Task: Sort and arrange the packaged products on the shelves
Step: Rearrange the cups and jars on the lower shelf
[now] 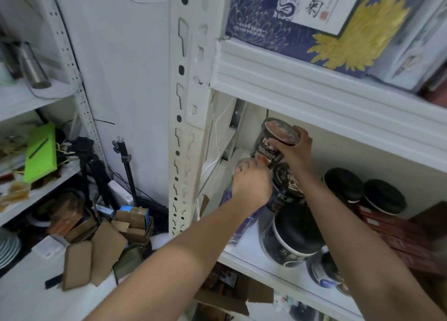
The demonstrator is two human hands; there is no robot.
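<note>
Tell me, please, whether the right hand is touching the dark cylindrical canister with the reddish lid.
Touching. The head view shows the right hand gripping the dark cylindrical canister around its lid end.

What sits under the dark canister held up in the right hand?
Another dark canister with a patterned lid, below the held canister; the left hand and right forearm cover its sides.
</note>
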